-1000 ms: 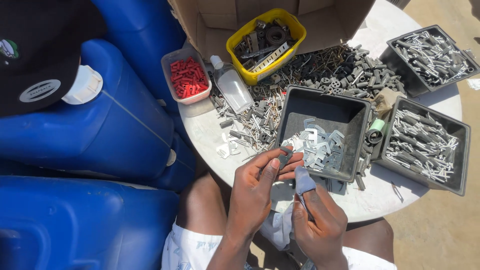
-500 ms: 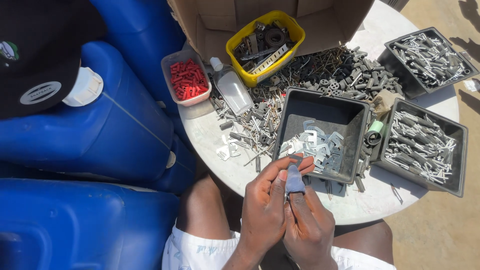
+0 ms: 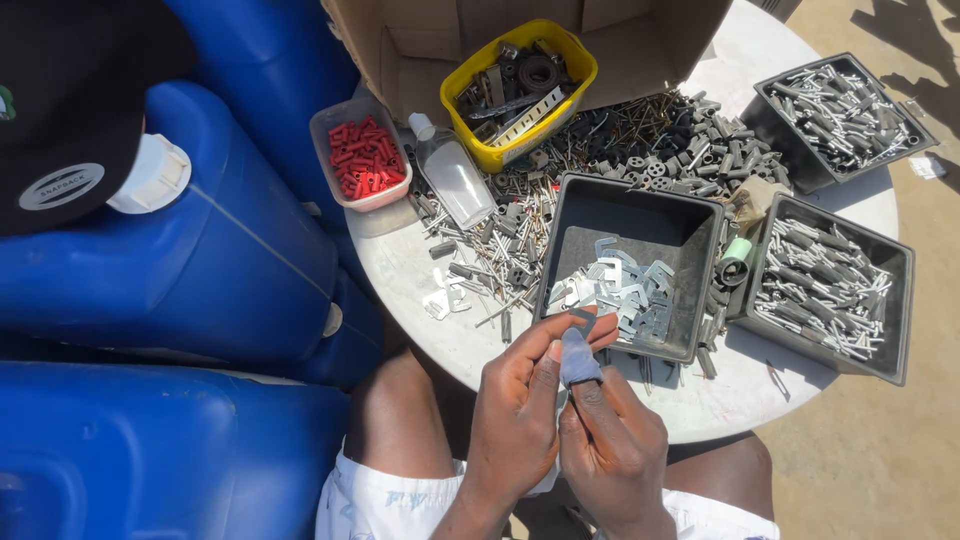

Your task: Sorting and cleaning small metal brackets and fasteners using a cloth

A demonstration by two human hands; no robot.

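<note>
Sunlight falls on a round white table (image 3: 420, 275) crowded with hardware, set on sandy ground beside big blue plastic jerrycans (image 3: 200, 250). At the table's near edge, over the person's knees, both hands meet. The left hand (image 3: 520, 400) is closed around a small grey metal clip (image 3: 581, 321), pinched at its fingertips, while the right hand (image 3: 610, 440) presses up against it from below, its forefinger wrapped in a pale blue-grey covering (image 3: 579, 357); what else that hand grips I cannot tell. The clip sits just in front of a square dark plastic tray (image 3: 600, 215) holding a heap of similar flat silvery clips (image 3: 625, 290). To the right are two more dark trays (image 3: 880, 300) of grey metal anchors. Farther back stand a yellow plastic tub (image 3: 470, 145) of mixed parts, a clear tub of red wall plugs (image 3: 362, 155) and a small clear bottle (image 3: 450, 175).
</note>
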